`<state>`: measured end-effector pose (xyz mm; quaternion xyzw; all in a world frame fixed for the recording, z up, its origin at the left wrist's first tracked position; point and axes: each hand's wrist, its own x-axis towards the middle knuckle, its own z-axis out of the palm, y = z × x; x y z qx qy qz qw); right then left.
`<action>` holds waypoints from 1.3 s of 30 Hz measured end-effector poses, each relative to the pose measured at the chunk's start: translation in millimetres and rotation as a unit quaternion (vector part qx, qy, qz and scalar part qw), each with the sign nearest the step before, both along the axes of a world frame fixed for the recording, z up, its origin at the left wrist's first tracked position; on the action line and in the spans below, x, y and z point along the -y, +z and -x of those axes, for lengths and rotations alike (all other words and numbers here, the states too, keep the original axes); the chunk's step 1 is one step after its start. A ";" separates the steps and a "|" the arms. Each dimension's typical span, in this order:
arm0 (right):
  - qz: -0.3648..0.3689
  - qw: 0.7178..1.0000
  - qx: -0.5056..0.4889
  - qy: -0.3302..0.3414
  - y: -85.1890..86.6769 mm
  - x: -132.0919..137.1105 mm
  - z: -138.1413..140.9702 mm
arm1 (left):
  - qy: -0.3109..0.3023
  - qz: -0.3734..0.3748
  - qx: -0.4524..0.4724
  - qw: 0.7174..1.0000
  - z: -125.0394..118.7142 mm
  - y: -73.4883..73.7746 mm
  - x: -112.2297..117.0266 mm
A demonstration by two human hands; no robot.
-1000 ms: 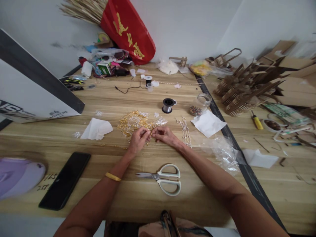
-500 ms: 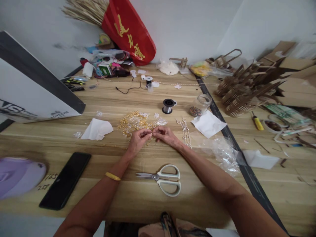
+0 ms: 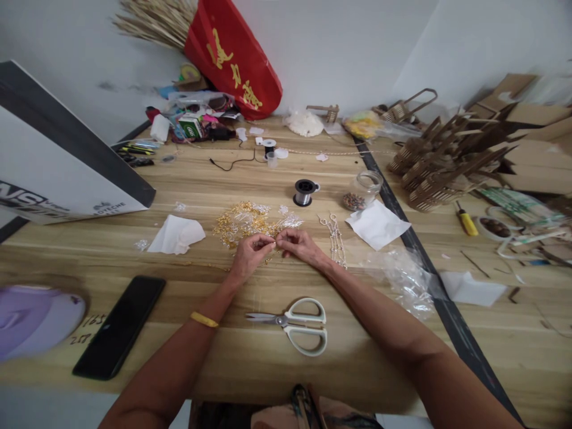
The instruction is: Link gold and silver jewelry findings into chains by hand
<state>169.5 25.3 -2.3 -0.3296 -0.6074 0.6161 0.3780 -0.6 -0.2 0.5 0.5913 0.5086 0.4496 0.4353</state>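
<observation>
My left hand and my right hand meet fingertip to fingertip at the middle of the wooden table. Both are closed in a pinch on something too small to make out. Just beyond them lies a pile of gold and silver beads. To the right of my right hand are silver beaded chains. Scissors with white handles lie below the hands, blades to the left. A black spool of fine wire stands beyond the right hand.
A glass jar of beads and white paper lie right, near a clear plastic bag. Left are a folded white cloth or paper, a black phone and a large box. Small woven baskets crowd the far right.
Both hands keep nearly the same pinch and place, with only a slight shift at the fingertips. The things on the table look unmoved.
</observation>
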 end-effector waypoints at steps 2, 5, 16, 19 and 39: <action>-0.007 1.000 0.004 0.003 -0.1 0.0 -0.3 | 0.000 -0.008 -0.006 1.000 -0.4 1.2 0.6; -0.017 1.000 0.006 0.006 0.7 0.3 -0.5 | 0.002 -0.015 -0.009 1.000 -0.9 2.3 1.3; 0.079 0.991 -0.103 -0.021 -4.0 -4.7 -5.7 | 0.000 -0.017 -0.032 0.999 -0.5 -2.2 0.1; 0.121 0.982 -0.146 -0.027 -4.6 -6.9 -6.2 | -0.006 -0.023 -0.032 0.999 -0.8 -1.3 0.3; 0.172 0.967 -0.179 0.051 8.3 1.6 -1.9 | -0.043 -0.072 -0.124 0.989 -4.2 4.2 5.5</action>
